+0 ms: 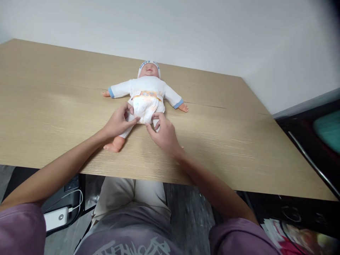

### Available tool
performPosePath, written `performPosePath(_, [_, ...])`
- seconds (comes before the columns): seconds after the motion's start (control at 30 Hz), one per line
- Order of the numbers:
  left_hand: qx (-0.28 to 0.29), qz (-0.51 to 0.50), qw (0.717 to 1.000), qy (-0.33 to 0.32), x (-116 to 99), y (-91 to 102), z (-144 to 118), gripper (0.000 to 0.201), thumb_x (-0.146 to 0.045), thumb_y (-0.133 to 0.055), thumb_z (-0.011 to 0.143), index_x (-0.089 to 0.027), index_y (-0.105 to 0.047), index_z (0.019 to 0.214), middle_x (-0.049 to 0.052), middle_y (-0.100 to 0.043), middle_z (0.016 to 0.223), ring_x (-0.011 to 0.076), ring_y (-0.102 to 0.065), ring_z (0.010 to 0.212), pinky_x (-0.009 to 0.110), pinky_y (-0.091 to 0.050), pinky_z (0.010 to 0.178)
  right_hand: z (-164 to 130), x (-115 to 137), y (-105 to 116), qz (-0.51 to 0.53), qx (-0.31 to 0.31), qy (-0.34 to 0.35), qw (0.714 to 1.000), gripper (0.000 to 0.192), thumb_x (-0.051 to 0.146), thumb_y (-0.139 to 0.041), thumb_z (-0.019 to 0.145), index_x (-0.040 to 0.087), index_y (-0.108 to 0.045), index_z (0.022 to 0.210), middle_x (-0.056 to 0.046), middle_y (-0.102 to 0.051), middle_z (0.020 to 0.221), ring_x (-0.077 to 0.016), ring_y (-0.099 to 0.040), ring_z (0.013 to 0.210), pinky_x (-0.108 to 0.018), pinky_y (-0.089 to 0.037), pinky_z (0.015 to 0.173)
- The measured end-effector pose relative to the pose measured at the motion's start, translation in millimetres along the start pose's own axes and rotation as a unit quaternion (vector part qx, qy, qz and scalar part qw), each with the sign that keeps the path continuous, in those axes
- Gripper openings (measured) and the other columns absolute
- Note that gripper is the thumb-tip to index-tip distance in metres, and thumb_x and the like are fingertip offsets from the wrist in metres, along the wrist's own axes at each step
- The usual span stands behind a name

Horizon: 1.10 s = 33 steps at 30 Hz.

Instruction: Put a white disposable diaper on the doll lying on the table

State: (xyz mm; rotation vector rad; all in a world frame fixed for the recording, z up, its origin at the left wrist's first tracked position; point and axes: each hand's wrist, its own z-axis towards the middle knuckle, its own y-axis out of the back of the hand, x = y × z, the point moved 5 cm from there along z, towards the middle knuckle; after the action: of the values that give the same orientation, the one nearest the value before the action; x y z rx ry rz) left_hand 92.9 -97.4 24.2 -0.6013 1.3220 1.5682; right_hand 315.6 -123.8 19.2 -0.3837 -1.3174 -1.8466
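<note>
A baby doll point(147, 92) lies on its back near the middle of the wooden counter point(239, 141), head towards the wall, arms spread out to either side, dressed in a white top with blue cuffs and a printed cap. A diaper point(145, 106) is wrapped around its hips, with a coloured band across the waist. The left hand point(117, 122) rests at the doll's hip and thigh, its grip pinched narrow on the lower edge of the diaper beside the leg; the right hand point(165, 132) does the same on the other side, fingers curled onto the diaper's crotch edge and covering that leg. Both hands touch the diaper, neither lifts it. Judging from this, the work in hand is settling the diaper's leg openings while it sits fastened on the doll. The next move would call for small, even pulls on both sides, keeping the doll flat so it does not slide on the smooth counter.
</note>
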Motion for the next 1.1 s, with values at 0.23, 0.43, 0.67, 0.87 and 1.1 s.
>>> performPosePath(0.23, [-0.061,-0.066,0.994,0.068,17.0,0.0,-0.3,0.063,-0.045,-0.098,0.08,-0.024,-0.057,0.122,0.005,-0.071,0.118,0.0187,-0.064,0.095,0.034,-0.051,0.085,-4.0,6.6,5.7,-0.025,-0.038,0.002,0.999,0.016,0.031,-0.072,0.107,0.026,-0.068,0.122,-0.01,-0.086,0.115,-0.0325,-0.073,0.102,-0.048,-0.056,0.1])
performPosePath(0.43, [-0.009,-0.05,0.995,0.082,9.9,0.3,-0.4,0.047,-0.053,-0.097,0.084,-0.02,-0.078,0.112,0.005,-0.08,0.105,0.0195,-0.065,0.085,0.034,-0.049,0.079,-5.5,5.5,7.2,-0.03,-0.045,-0.011,0.998,0.015,0.031,-0.073,0.107,0.026,-0.073,0.121,-0.009,-0.087,0.113,-0.033,-0.073,0.099,-0.049,-0.056,0.099])
performPosePath(0.67, [0.027,-0.034,0.998,0.048,3.7,-2.2,-2.5,0.036,-0.055,-0.087,0.096,-0.02,-0.077,0.097,0.001,-0.073,0.093,0.0194,-0.062,0.085,0.034,-0.048,0.079,-4.4,2.5,7.8,-0.041,-0.028,0.008,0.999,0.013,0.032,-0.07,0.107,0.026,-0.078,0.114,-0.008,-0.086,0.106,-0.0306,-0.066,0.088,-0.048,-0.054,0.093])
performPosePath(0.87, [0.008,-0.094,0.992,0.079,2.8,-4.2,-6.4,0.039,-0.056,-0.088,0.096,-0.021,-0.075,0.106,0.004,-0.076,0.105,0.0216,-0.066,0.095,0.034,-0.051,0.084,-5.6,5.6,8.7,-0.038,-0.012,0.053,0.998,0.017,0.031,-0.068,0.109,0.025,-0.077,0.123,-0.011,-0.084,0.123,-0.0325,-0.07,0.101,-0.052,-0.053,0.104])
performPosePath(1.1, [-0.01,-0.113,0.99,0.086,1.9,-7.7,-9.8,0.038,-0.053,-0.087,0.096,-0.021,-0.073,0.11,0.007,-0.077,0.113,0.0247,-0.068,0.104,0.037,-0.054,0.09,-13.5,0.8,1.3,-0.04,0.003,0.043,0.998,0.032,0.035,-0.073,0.106,0.026,-0.072,0.136,-0.013,-0.082,0.13,-0.0393,-0.067,0.121,-0.06,-0.052,0.11])
